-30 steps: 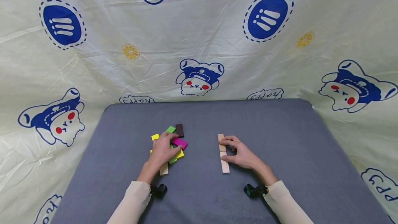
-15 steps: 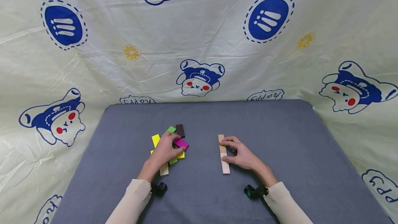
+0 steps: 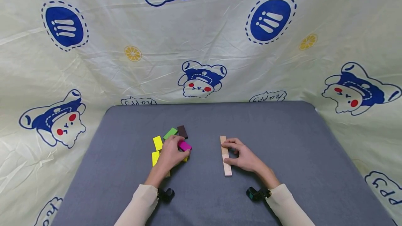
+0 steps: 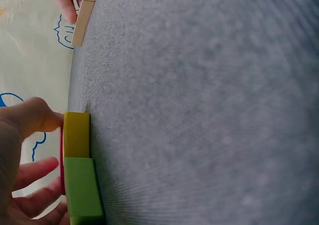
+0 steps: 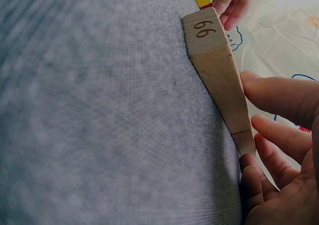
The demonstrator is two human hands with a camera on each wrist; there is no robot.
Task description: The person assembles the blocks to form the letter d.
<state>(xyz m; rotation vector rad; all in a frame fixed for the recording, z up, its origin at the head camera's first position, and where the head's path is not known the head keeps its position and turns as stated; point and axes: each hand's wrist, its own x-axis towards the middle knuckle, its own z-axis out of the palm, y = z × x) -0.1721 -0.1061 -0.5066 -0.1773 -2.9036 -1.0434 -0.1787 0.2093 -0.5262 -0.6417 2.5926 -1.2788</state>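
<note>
In the head view, my left hand (image 3: 170, 154) curves over a cluster of coloured wooden blocks, thumb and fingertips at the ends of a magenta block (image 3: 184, 145). In the left wrist view, that block shows as a thin strip on top of a yellow block (image 4: 77, 134) and a green block (image 4: 83, 190). My right hand (image 3: 245, 154) rests thumb and fingertips on two plain wooden blocks laid end to end: the near block (image 3: 227, 167) and the far block (image 3: 223, 139). The near one is marked 66 on its end in the right wrist view.
Around the left hand lie another green block (image 3: 170, 133), a dark brown block (image 3: 182, 132) and two yellow blocks, the farther yellow block (image 3: 158, 143) and the nearer yellow block (image 3: 155, 158). A printed sheet (image 3: 201, 37) hangs behind the grey table (image 3: 282, 125).
My left hand and the magenta block have shifted a little to the right, uncovering more of the yellow and green blocks. My right hand has stayed in place.
</note>
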